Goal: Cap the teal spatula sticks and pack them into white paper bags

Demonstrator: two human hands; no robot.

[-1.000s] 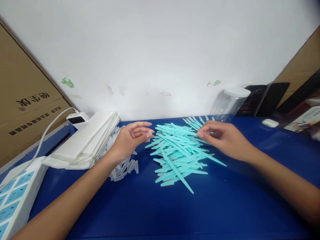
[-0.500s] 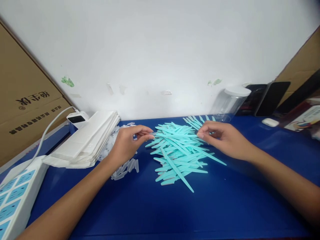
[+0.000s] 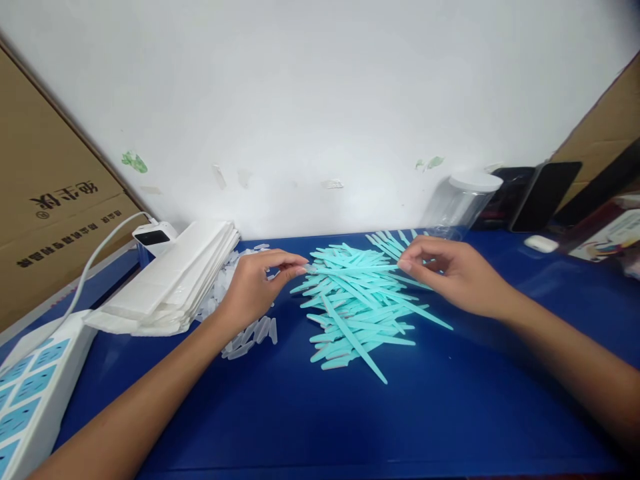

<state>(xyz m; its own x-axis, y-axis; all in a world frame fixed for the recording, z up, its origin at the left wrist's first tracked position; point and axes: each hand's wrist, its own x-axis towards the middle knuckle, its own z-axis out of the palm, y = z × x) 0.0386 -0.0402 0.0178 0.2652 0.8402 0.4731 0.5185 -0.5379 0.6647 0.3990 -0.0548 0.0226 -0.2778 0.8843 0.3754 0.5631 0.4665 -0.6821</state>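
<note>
Between the two hands, just above a messy heap of teal sticks (image 3: 350, 333), is one thin teal stick (image 3: 363, 270). The right hand (image 3: 450, 273) has a tight grip on its right end; the left hand (image 3: 255, 281) pinches a small clear cap (image 3: 311, 269) at its left end. It runs left to right, almost level. It looks long, straight and slim. Loose clear caps (image 3: 249, 339) lie by the left wrist. Blue desk (image 3: 320, 420) spreads wide in front, and a white wall (image 3: 320, 100) stands behind.
</note>
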